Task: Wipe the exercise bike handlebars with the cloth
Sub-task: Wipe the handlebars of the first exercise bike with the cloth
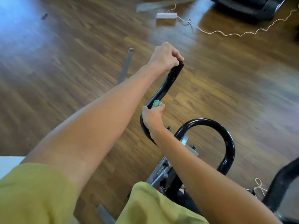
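Note:
The exercise bike's black handlebar (pixel 168 81) rises from the frame toward the upper middle of the view. My left hand (pixel 165 57) grips its far tip, fingers curled over the end. Lower down, at the bend, my right hand (pixel 152 117) wraps around the bar and holds a small green cloth (pixel 156 104) against it; only a corner of the cloth shows above my fingers. A second black loop of the handlebar (pixel 226 136) curves to the right, untouched.
Grey metal bike frame parts (pixel 163 168) sit below the bars. The wood floor (pixel 64 62) holds metal strips (pixel 127 65), a white block (pixel 166 15) with a long string (pixel 226 33), and dark equipment (pixel 247 5) at the top right. Another black bar (pixel 281 183) crosses the lower right.

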